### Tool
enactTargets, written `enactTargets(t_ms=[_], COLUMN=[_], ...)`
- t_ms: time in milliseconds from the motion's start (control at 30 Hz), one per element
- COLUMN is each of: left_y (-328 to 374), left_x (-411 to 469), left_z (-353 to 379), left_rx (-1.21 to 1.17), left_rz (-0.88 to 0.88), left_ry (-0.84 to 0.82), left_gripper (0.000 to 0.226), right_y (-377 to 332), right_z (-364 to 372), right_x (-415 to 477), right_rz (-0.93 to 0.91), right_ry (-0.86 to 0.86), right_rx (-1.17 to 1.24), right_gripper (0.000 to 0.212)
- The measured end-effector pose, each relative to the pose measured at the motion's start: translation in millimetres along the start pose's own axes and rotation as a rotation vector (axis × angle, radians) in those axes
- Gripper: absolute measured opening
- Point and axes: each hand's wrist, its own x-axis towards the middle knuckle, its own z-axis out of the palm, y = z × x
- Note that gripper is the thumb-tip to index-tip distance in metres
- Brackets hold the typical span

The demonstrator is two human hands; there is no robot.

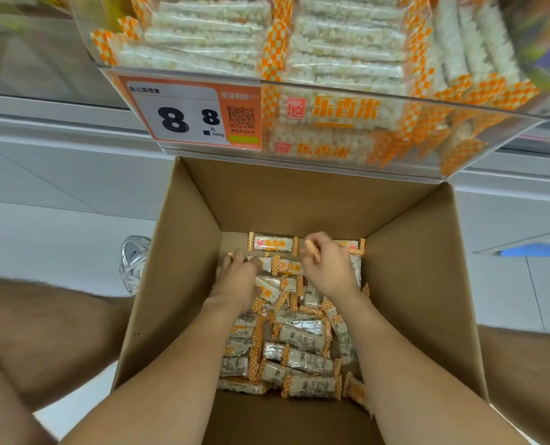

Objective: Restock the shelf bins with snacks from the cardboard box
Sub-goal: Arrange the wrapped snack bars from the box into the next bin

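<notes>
Both my hands reach deep into an open cardboard box (183,284) on the floor. Its bottom holds several rice snack bars (302,348) in clear wrappers with orange checkered ends. My left hand (238,281) lies on the pile at the far left, fingers curled around bars there. My right hand (328,268) pinches the orange end of one bar near the far wall. Above the box, a clear shelf bin (347,130) is packed with rows of the same bars.
A price tag (190,114) reading 8.8 hangs on the bin's front left. White shelving runs left and right behind the box. My bare knees flank the box, and a silver shoe (134,261) sits on the pale floor to its left.
</notes>
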Motion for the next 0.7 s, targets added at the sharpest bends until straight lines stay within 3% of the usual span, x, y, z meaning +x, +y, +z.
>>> enactTargets(t_ms=[67,133,233,300,433,533,700], left_y=[1.8,2.4,2.6,5.6,15.1,27.4,55.6], left_x=[-4.1,-9.7,-18.6,-27.4,-48.3,-65.7,-100.8], left_z=[-3.0,-8.1,-23.5,-38.7,-71.3,-101.0,-166.2], left_rx=[0.009,-0.048,-0.306,-0.443,-0.592,-0.680,-0.841], left_rz=[0.007,0.000,-0.052,-0.056,0.014,0.095,0.233], left_ry=[0.028,0.063,0.155,0.145,0.132,0.113,-0.032], left_gripper=[0.031,0.026,0.019,0.015,0.026,0.031,0.035], right_y=[-5.3,-8.5,-11.6,-16.8,-40.7,-74.1,-125.2], right_z=[-13.4,-23.6,-33.4,-40.4,-70.7,-94.3,-126.6], right_x=[4.5,6.2,-0.5,-7.9,-22.6,-34.5,-46.7], right_rz=[0.152,0.292,0.389,0.323,0.064,-0.027,-0.214], right_ry=[0.061,-0.017,-0.132,-0.135,-0.176,-0.277,-0.199], right_rx=[0.301,0.550,0.679,0.668,0.449,0.366,0.367], right_gripper=[0.023,0.028,0.027,0.019,0.028,0.040,0.026])
